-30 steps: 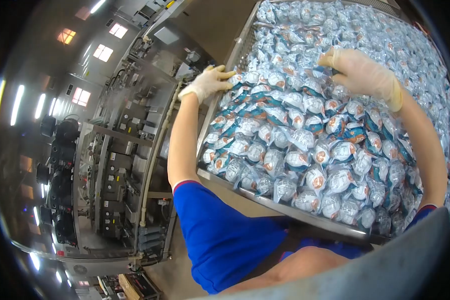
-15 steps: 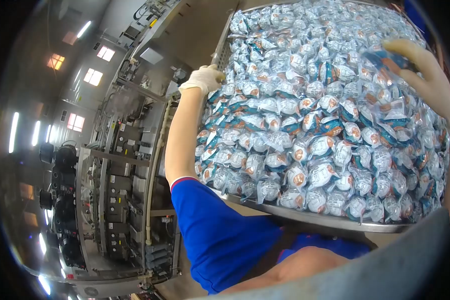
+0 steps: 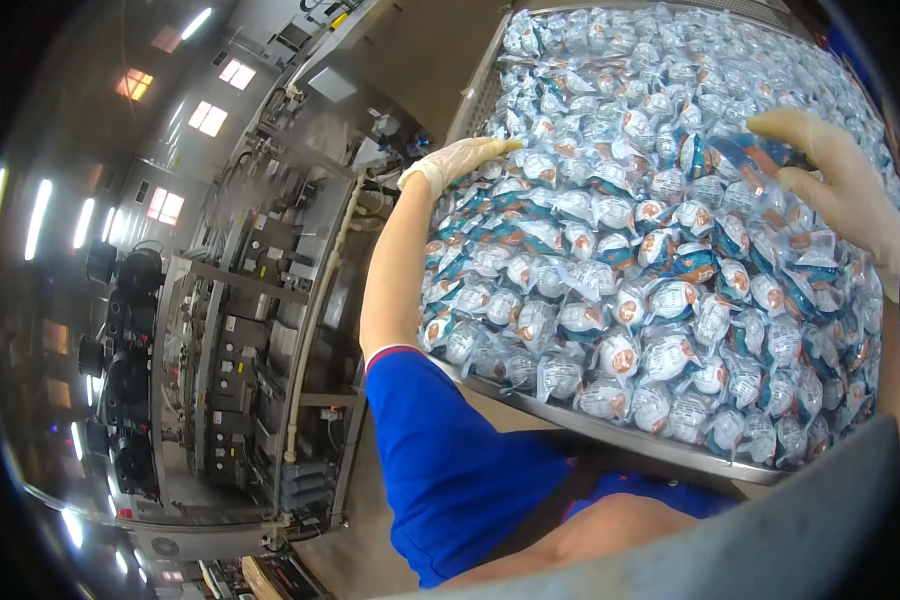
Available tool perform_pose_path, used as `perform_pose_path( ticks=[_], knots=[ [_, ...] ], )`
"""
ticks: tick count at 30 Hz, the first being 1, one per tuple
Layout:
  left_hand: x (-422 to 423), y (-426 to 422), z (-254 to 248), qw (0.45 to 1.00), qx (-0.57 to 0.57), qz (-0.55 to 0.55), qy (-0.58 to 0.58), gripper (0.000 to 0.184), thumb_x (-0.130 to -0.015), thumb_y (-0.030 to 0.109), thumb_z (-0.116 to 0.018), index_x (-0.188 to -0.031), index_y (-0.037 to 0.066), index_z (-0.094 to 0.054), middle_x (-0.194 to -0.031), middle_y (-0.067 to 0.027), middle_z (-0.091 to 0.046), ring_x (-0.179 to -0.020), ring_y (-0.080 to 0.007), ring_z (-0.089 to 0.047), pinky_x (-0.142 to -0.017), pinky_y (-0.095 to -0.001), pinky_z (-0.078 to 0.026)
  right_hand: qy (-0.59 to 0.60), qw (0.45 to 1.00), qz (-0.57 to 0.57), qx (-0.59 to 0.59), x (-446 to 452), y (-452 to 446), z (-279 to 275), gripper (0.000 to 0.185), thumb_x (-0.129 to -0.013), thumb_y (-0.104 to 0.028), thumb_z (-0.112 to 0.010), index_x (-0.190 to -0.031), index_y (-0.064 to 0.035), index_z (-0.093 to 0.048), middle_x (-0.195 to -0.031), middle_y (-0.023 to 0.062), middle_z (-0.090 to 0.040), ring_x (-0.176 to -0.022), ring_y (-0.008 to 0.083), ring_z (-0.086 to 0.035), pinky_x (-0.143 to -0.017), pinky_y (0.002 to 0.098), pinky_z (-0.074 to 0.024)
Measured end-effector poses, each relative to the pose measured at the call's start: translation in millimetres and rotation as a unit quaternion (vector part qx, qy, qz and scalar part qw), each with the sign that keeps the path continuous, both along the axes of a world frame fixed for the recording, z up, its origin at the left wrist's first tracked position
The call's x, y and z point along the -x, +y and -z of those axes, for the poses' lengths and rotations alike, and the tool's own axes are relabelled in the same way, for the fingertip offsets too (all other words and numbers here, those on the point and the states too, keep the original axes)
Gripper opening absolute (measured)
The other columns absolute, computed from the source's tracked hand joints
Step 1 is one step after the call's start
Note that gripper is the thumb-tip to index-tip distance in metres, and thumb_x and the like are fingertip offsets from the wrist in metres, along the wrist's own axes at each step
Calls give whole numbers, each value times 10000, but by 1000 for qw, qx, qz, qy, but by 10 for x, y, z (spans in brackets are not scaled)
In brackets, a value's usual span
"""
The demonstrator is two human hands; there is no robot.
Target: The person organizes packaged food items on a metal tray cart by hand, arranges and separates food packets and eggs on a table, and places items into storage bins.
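A broad layer of clear vacuum-sealed packets (image 3: pixel 670 298), each round with white, orange and teal printing, fills a metal tray (image 3: pixel 560 410). My left hand (image 3: pixel 460 163), in a pale glove, reaches over the tray's left side. Its fingers lie stretched out and together, with the tips against packets at that edge. On the right, my gloved right hand (image 3: pixel 835 175) has its thumb and fingers around a teal and orange packet (image 3: pixel 755 158) just above the others. That packet is blurred, and part of the grip is hidden.
Machinery with metal frames and pipes (image 3: pixel 235 370) stands to the left of the tray. A perforated side wall (image 3: pixel 480 95) rises along the tray's left edge. A grey, blurred edge (image 3: pixel 770 530) crosses the lower right of the view.
My left hand has gone from curled fingers at the tray's edge to straight fingers over the packets. My right hand has shifted slightly left and down with its packet. The view has shifted.
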State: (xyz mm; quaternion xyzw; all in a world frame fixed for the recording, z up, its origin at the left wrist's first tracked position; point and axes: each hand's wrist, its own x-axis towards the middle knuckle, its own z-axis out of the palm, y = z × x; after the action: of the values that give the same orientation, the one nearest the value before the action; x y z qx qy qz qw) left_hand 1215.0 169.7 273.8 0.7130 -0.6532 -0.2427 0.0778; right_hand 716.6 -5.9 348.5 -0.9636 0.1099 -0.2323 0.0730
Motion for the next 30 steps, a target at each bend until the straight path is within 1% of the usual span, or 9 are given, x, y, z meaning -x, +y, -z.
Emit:
perform_pose_path(
  ticks=[4,6,10,17,20,22,24,28,30],
  knots=[
    [17,-344,148,988,-63,-66,-124,603,-1008,535,-415,-1411,100,-529,-1434,-108,-543,-1362,-251,-479,-1142,-398,-338,23,996,-15,-80,-277,132,-67,426,-888,-43,-636,-1313,-53,-609,-1227,151,-640,-1043,307,-643,-916,379,-513],
    [199,-482,-91,968,-201,-77,-131,598,-1058,433,-373,-1544,85,-362,-1588,-83,-380,-1459,-209,-358,-1248,-422,-201,41,993,-17,-106,-333,149,-63,438,-878,-30,-643,-1314,-48,-604,-1252,159,-633,-1088,321,-633,-962,401,-501],
    [239,-357,-87,979,-154,-81,-103,738,-1012,602,-396,-1514,61,-421,-1560,-103,-430,-1463,-220,-368,-1215,-379,-254,42,999,26,-6,-295,162,32,448,-875,-8,-637,-1320,-47,-594,-1266,160,-630,-1158,321,-612,-1007,405,-490],
    [136,-177,11,996,-37,-77,26,931,-856,758,-569,-1453,47,-495,-1441,-107,-531,-1296,-251,-514,-1125,-363,-357,52,995,29,-78,-328,93,33,449,-881,-57,-641,-1328,-57,-595,-1198,166,-651,-1103,337,-616,-962,410,-488],
    [-400,-279,458,942,133,253,-176,525,-960,426,-546,-1387,122,-579,-1385,-139,-578,-1272,-339,-515,-1059,-421,-429,47,998,34,-26,-263,82,-27,448,-889,-81,-646,-1333,-50,-593,-1152,168,-665,-1060,321,-630,-940,397,-490],
    [-196,-237,367,925,140,258,-241,441,-934,257,-537,-1339,100,-617,-1331,-162,-597,-1226,-375,-523,-1018,-421,-448,4,997,37,64,-128,-18,-9,438,-905,-101,-645,-1336,-42,-590,-1138,166,-674,-1039,295,-641,-924,380,-493],
    [95,-145,265,984,85,30,-156,443,-906,217,-569,-1322,74,-626,-1321,-173,-602,-1193,-381,-538,-994,-397,-454,11,998,38,-44,103,-170,-132,453,-917,-47,-604,-1369,-56,-572,-1251,126,-638,-1078,229,-621,-941,342,-486],
    [417,-119,97,983,55,-146,94,432,-940,231,-555,-1331,60,-619,-1223,-147,-628,-1188,-269,-563,-1004,-348,-435,19,993,116,3,425,258,-624,395,-889,-124,-698,-1251,10,-614,-1305,188,-596,-1182,329,-582,-1011,382,-472],
    [322,-119,164,973,160,-153,71,432,-924,253,-601,-1320,81,-630,-1228,-155,-606,-1130,-285,-583,-1010,-354,-436,-21,990,125,-58,800,-46,-367,397,-904,-127,-673,-1279,-9,-613,-1239,155,-645,-1090,264,-628,-950,345,-494]
  ],
)
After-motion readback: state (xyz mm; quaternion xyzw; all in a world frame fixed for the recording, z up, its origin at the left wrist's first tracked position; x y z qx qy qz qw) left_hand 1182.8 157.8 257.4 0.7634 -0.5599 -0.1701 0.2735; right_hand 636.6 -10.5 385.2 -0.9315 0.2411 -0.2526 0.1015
